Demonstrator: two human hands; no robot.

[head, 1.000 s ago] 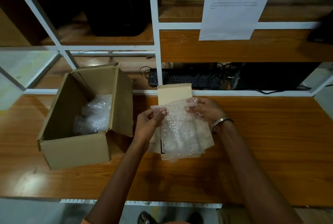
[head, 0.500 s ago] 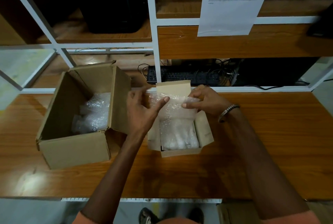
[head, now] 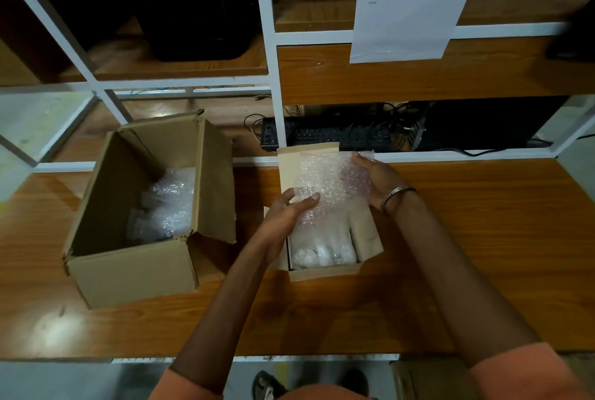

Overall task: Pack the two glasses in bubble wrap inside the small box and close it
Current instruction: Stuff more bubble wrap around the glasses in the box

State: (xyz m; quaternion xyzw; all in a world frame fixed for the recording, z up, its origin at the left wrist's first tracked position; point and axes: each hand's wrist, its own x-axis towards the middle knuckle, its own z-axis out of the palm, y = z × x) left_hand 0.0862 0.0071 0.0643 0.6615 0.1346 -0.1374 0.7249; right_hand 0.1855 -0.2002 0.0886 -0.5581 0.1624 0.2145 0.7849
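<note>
The small box [head: 325, 272] stands open near the middle of the desk [head: 483, 254], toward its back edge, with its lid flap [head: 289, 164] raised at the far side and its side flaps splayed out. Pale rounded shapes show low inside at the near end, probably the glasses [head: 322, 256] under wrapping, though the view is too dim to count them. A loose sheet of bubble wrap [head: 328, 183] is held above the opening: the left hand [head: 286, 219] pinches its near left edge between thumb and fingers, and the right hand [head: 376, 183] holds its far right edge with the fingers curled round it. To do this step well, the sheet should probably be lowered flat and tucked down along all four walls, so nothing bulges above the rim and the flaps can fold shut without pressing on the glass; firm downward pushes look risky. To the left, near the desk's left edge, a larger cardboard box [head: 135, 270] stands open with more bubble wrap [head: 167, 206] inside. Behind the desk, a keyboard [head: 322, 137] lies on a shelf.
</note>
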